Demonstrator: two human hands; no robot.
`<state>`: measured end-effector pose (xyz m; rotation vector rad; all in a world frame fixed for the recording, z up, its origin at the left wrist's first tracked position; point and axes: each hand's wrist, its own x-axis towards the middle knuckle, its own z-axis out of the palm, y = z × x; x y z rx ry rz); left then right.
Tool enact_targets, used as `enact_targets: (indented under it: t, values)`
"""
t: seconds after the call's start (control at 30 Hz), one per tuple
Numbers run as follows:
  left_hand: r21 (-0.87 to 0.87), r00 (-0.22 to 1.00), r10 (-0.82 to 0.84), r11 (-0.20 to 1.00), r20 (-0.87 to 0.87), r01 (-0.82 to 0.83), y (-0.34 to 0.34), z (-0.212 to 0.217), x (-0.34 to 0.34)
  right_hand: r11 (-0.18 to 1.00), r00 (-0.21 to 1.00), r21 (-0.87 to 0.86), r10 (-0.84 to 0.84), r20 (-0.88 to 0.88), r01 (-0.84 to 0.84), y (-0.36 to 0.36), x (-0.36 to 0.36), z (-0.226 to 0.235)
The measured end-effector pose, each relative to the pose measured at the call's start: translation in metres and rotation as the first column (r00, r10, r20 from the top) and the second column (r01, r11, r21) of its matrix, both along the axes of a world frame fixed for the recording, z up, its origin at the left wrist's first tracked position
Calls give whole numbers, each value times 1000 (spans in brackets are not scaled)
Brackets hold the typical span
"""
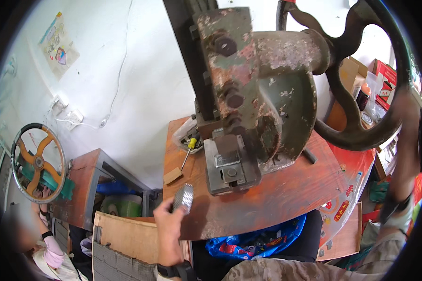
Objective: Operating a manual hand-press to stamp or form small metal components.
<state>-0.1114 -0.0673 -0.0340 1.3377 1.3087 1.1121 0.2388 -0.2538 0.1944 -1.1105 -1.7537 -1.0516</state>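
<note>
Head view showed one patterned metal strip pinched in my left hand, long axis near upright, at the table edge before one press; my right hand gripped its single flywheel.

The press machine stands at the middle of the surface, its big handwheel at 3 o'clock. A screwdriver and a small block lie at its 9 o'clock. The left hand holds a mesh piece at the surface's 7 o'clock edge. A second handwheel stands far off at 9 o'clock.
</note>
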Motion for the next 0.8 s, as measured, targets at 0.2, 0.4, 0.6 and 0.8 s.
enact_targets:
  t: [0.2, 0.4, 0.6, 0.8]
  values:
    - [511, 846, -134, 744, -517, 430, -55, -50, 50, 594, 969, -767, 185, -165, -244, 24, -46, -221]
    - [436, 830, -184, 780, -526, 449, -66, -51, 67, 616, 993, -784, 118, -3, -76, 61, -103, -264]
    - [423, 877, -168, 825, -451, 375, -66, -43, 68, 649, 995, -760, -98, -32, 40, 73, -84, -257]
    - [442, 566, 71, 707, -822, 552, -61, -38, 99, 696, 893, -653, -39, -447, -297, 67, -65, -277]
